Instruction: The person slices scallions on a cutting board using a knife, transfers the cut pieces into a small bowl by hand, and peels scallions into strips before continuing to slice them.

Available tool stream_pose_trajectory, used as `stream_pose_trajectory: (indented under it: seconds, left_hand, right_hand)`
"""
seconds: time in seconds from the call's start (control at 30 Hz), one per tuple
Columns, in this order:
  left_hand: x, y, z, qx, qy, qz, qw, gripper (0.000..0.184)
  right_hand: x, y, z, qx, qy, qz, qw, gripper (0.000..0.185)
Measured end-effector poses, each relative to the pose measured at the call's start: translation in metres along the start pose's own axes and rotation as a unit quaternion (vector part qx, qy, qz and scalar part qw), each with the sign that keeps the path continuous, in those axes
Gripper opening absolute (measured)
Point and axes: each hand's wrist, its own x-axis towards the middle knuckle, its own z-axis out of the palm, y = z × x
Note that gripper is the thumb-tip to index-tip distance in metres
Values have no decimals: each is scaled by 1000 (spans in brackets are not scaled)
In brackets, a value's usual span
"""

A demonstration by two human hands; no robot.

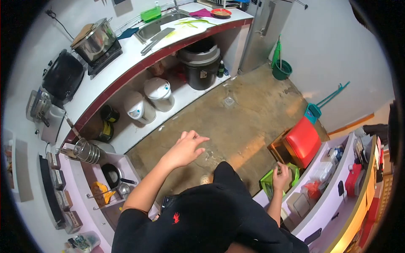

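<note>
My left hand [185, 149] is held out over the floor in the middle of the view, thumb and fingers apart, with nothing in it. At the right, my right hand [280, 177] is beside a bright green basket [267, 182] next to the shelves. Its fingers are curled in, and whatever they may hold is too small to make out. Just beyond that hand stands a wooden seat with a red cushion [303, 141].
A white counter [126, 52] curves along the far side with a steel pot [96, 40], a sink [162, 26] and green vegetable strips [192, 22]. Below it stand white buckets [159, 93] and a dark bin [200, 69]. Open lilac shelves [310, 217] flank me on the right.
</note>
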Motion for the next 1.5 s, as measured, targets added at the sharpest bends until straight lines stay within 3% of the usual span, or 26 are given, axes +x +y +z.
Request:
stream_pose_trajectory:
  seconds: [0.1, 0.2, 0.3, 0.43, 0.6, 0.67, 0.77, 0.87, 0.9, 1.0, 1.13, 1.23, 1.3, 1.4, 1.5]
  left_hand:
    - [27, -27, -34, -4, 22, 0, 1000, 45]
    - [63, -66, -71, 11, 78, -16, 997, 48]
    - [111, -104, -111, 4, 158, -42, 986, 51]
    - [197, -168, -167, 26, 304, -57, 951, 61]
    - [302, -265, -245, 163, 410, -136, 887, 65]
    - [329, -298, -267, 222, 384, -210, 871, 68]
    - [350, -337, -292, 203, 330, -274, 880, 70]
    - [360, -354, -316, 104, 247, -300, 916, 70]
    - [360, -349, -324, 125, 213, -290, 924, 68]
    - [365, -338, -347, 103, 196, -303, 927, 63]
    - [351, -325, -376, -50, 208, -246, 945, 55]
    - [341, -333, -378, -247, 143, -248, 926, 45]
    - [348, -315, -387, -334, 62, -237, 910, 53]
    - [365, -317, -385, -313, -14, -223, 923, 46]
    - [374, -334, -381, -246, 17, -221, 944, 40]
  right_hand:
    - [12, 8, 28, 55, -25, 86, 994, 23]
    - [47, 17, 51, 34, 17, 64, 997, 20]
    - [108, 15, 81, 64, 44, 119, 990, 18]
    - [216, 13, 142, 57, 65, 6, 996, 16]
    - [375, -51, 225, 154, 28, 31, 987, 16]
    - [432, -99, 261, 202, 11, 7, 979, 14]
    - [501, -192, 308, 249, -65, -79, 963, 14]
    - [551, -284, 354, 249, -107, -133, 953, 15]
    - [565, -310, 370, 255, -91, -176, 946, 15]
    - [598, -375, 411, 269, -67, -215, 936, 17]
    - [628, -424, 460, 229, -51, -182, 955, 19]
    - [642, -447, 493, 180, -66, -168, 967, 22]
    - [648, -455, 508, 138, -76, -167, 973, 21]
    - [650, -465, 513, 116, -89, -141, 979, 17]
    - [654, -460, 504, 109, -100, -122, 981, 16]
